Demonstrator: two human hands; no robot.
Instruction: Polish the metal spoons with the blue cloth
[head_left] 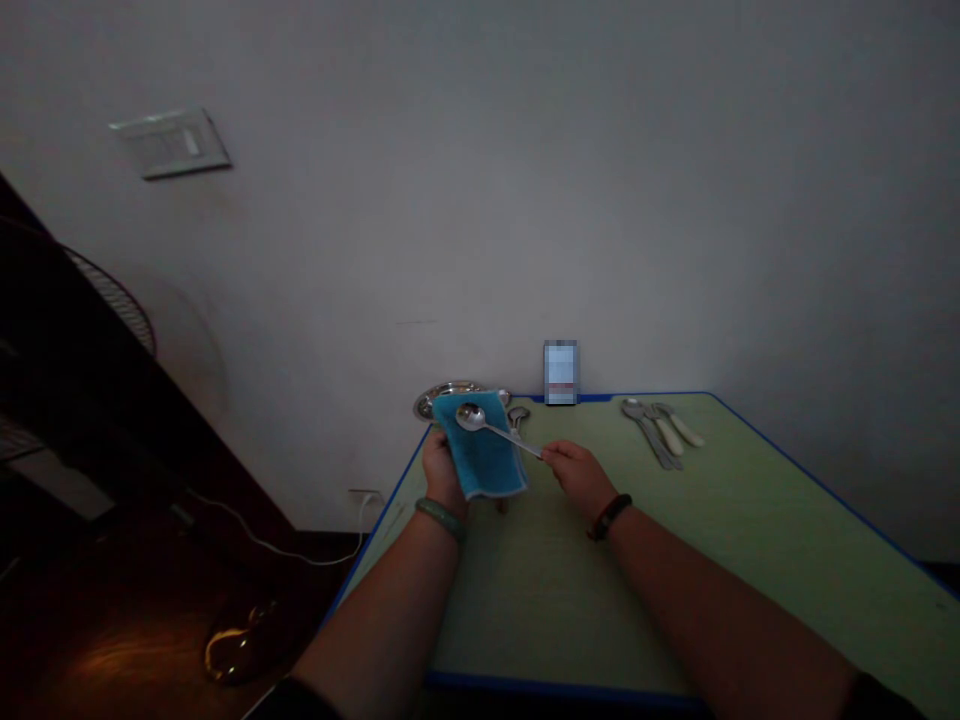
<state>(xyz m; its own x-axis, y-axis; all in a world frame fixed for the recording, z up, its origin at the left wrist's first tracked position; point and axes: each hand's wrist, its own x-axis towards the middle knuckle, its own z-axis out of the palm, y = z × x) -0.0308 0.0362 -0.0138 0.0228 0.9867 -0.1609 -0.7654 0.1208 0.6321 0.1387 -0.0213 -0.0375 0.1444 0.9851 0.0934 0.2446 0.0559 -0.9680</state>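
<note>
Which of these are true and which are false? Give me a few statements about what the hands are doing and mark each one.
The left hand holds a blue cloth. True.

The right hand grips the spoon by its bowl. False: it pinches the handle end, and the bowl sits over the cloth.

Pale-handled cutlery lies at the far right of the table. True.

The left wrist wears a dark band. False: it wears a green bangle; the dark band is on the right wrist.
</note>
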